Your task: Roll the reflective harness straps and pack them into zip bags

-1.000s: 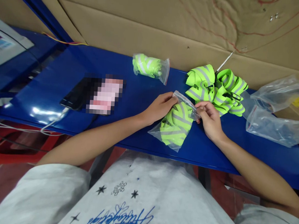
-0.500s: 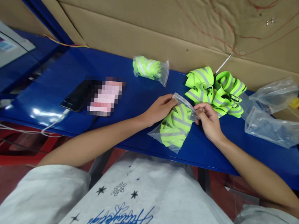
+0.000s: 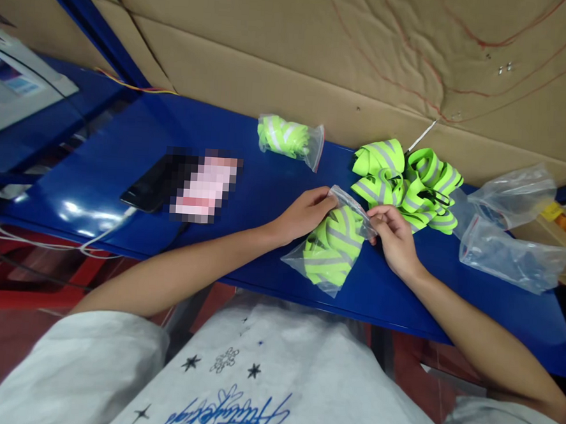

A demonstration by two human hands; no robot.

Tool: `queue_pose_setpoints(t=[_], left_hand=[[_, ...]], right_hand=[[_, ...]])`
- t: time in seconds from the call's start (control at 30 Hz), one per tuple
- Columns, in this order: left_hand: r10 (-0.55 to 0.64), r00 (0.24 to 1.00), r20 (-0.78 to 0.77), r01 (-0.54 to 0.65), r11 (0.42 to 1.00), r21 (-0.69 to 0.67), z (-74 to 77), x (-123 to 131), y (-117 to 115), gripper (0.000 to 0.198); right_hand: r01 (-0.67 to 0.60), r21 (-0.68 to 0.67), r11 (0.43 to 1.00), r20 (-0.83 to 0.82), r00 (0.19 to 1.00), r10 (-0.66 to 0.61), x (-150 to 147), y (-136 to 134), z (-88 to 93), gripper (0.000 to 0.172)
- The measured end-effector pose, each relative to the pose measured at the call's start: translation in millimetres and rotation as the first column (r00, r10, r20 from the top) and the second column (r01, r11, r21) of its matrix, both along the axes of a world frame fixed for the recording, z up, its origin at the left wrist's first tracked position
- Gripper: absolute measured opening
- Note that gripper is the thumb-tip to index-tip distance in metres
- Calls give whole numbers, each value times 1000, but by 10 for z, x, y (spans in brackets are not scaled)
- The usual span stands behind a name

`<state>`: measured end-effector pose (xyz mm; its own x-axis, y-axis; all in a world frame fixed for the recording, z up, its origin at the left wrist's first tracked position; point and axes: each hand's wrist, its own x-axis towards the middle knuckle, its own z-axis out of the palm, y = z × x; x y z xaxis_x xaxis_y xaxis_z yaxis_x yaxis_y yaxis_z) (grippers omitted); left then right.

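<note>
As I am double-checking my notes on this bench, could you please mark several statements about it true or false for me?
1. The left hand holds one end of the top edge of a clear bag. True.
2. The right hand is holding a phone. False: it grips the other end of that same edge.
3. Yellow-green straps with grey stripes fill much of the held bag. True.
4. The loose straps lie to the left of the phone. False: they lie to its right.
5. A second filled bag lies near the cardboard wall. True.
</note>
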<state>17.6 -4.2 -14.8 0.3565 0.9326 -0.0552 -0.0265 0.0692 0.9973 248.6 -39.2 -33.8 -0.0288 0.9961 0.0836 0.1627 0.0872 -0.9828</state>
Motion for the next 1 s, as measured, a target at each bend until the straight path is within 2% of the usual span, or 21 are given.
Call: queue_pose_setpoints(t=[0.5, 1.0], left_hand=[[0, 1000, -1, 0, 1000, 7, -4, -4, -5, 26], [5, 1000, -3, -4, 999, 35, 16, 6, -29, 23]], right_hand=[[-20, -8, 1000, 11, 1000, 20, 18, 10, -11, 21], [-21, -1, 1000, 63, 998, 21, 12, 17, 10, 12]])
